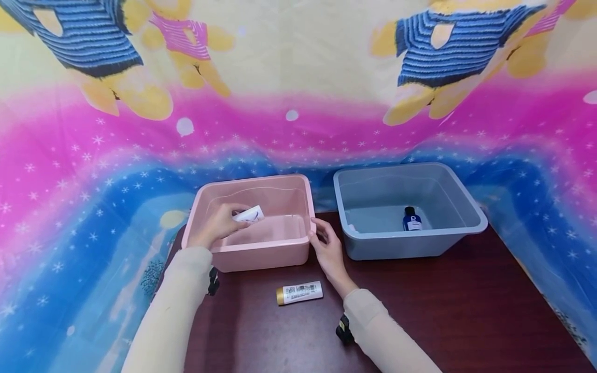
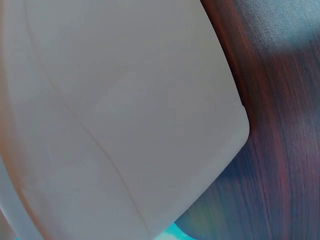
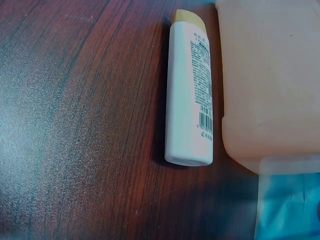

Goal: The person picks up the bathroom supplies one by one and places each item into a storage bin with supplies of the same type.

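Sleeves (image 1: 163, 311) lie nearest; left fingers (image 1: 228, 209) pinch a white container (image 1: 251, 213), right fingers (image 1: 323, 227) spread against the pink basin (image 1: 263, 256).

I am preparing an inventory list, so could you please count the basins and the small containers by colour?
Pink basin: 1
Grey-blue basin: 1
Dark blue bottle: 1
White containers: 2 (gold-capped bottle and held container in the left hand)
Total: 5
Not counted: a pale spot inside the grey-blue basin, too unclear to identify.
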### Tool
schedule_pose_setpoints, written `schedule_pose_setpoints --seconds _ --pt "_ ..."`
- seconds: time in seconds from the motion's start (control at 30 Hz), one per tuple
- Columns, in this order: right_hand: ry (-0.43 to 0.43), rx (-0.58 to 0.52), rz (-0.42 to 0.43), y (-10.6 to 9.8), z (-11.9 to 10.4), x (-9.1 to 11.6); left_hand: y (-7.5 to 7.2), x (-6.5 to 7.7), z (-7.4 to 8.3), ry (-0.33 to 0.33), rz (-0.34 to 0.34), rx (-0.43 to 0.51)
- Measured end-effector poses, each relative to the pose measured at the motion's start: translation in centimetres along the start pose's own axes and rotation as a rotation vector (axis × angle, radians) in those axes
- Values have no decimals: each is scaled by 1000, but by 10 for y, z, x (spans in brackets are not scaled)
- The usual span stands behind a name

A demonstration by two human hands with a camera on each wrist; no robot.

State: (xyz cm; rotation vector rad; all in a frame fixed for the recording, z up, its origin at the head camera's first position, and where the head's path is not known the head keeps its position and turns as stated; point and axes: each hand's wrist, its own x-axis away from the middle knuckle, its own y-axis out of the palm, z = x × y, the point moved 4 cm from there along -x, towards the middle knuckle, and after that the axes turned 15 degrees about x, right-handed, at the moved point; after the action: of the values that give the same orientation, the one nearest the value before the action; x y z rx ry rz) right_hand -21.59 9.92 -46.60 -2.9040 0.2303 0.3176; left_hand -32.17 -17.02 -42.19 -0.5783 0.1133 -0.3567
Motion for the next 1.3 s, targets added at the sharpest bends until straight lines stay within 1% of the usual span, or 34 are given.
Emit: schedule_pose_setpoints --seconds 0.1,0.17,0.33,0.37,0.43,0.5,0.57,0.63,0.73,0.83,1.03,1.3 --pt "-3 -7 -1 1 1 0 2 1 1 -23 -16 -3" --pt "-5 -14 -2 1 1 0 3 0 2 -23 -16 -17" --pt "-4 -15 2 1 0 0 4 -2 2 -36 -18 4" --pt "-2 -16 3 1 0 0 3 -3 2 -23 -19 5" --pt "0 -20 4 1 0 0 2 -5 5 25 -13 -4" --pt "2 -24 4 1 0 0 -1 -5 9 65 2 -27" --pt "2 -27 4 2 0 -1 -4 -6 13 99 21 -76" --pt "2 -26 2 2 0 -1 -7 -6 14 97 31 -101" --pt "-1 -27 1 2 0 -1 -8 -5 16 94 30 -115" --pt "-5 -19 1 1 -1 -1 -7 -3 18 102 26 -101" --pt "-4 -7 -2 1 -3 -1 -9 2 25 75 51 -119" --pt "0 -6 -1 1 -1 -1 -14 10 31 119 41 -79"
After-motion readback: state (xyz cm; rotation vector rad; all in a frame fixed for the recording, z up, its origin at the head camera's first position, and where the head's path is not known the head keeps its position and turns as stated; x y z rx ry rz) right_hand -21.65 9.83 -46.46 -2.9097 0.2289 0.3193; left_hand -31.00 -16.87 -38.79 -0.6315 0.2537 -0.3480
